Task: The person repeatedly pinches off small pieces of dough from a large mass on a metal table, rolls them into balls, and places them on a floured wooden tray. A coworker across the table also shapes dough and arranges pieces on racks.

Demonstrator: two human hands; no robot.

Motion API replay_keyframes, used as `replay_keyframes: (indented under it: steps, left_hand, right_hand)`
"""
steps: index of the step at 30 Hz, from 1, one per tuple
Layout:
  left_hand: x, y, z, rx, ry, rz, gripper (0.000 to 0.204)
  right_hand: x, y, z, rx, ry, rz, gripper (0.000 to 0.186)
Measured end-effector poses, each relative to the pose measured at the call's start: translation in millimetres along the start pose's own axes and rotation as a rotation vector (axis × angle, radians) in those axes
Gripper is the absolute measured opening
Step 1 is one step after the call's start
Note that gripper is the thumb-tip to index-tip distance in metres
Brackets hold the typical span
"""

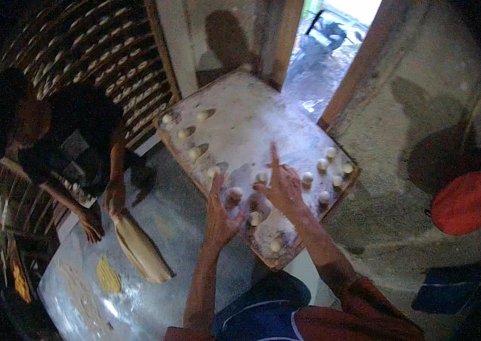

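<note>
A flour-dusted wooden board [240, 113] lies in front of me with several small pale dough balls along its left and right sides. My left hand [221, 219] is over the board's near left edge, thumb and fingers apart around a dough ball [233, 196]; whether it touches the ball I cannot tell. One fingertip comes close to another ball [213, 171]. My right hand [283, 186] is open over the board, index finger stretched away from me. Its thumb is beside a dough ball [261, 178]. More balls [307, 179] sit to its right.
At the left a co-worker holds one end of a long tan roll [141, 250] over a grey table [183, 227]. Yellow flattened dough [108, 274] lies there. Racks [166, 62] with rows of small pale pieces stand behind. A red round thing [465, 203] is at the right.
</note>
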State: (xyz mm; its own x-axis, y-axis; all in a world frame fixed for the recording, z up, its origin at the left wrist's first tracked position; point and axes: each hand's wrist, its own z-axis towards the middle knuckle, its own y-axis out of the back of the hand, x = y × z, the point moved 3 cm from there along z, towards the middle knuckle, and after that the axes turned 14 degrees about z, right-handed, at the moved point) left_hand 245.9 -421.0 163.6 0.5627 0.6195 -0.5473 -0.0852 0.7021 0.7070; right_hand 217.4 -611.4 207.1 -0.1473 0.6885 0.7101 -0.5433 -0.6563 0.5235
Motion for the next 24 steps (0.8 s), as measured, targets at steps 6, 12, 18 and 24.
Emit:
replay_keyframes:
  steps: [6,12,18,24]
  left_hand:
    - [58.9,68.5,-225.7,-0.104,0.587,0.166,0.073]
    - [135.9,146.2,-266.9,-0.311,0.696,0.423,0.046]
    - [129.5,148.6,-248.9,-0.291,0.787,0.212,0.019]
    - [110.4,168.2,-311.6,-0.306,1.255,-0.617,0.034]
  right_hand:
    - [27.8,23.2,-67.5,-0.049,-0.103,0.24,0.055]
    - [87.5,-61.5,-172.7,0.725,-0.223,0.702,0.049]
    - [107.8,-257.1,-254.2,1.142,-1.156,0.934,0.05]
    - [121.5,-292.5,-285.3,1.143,-0.919,0.963,0.041]
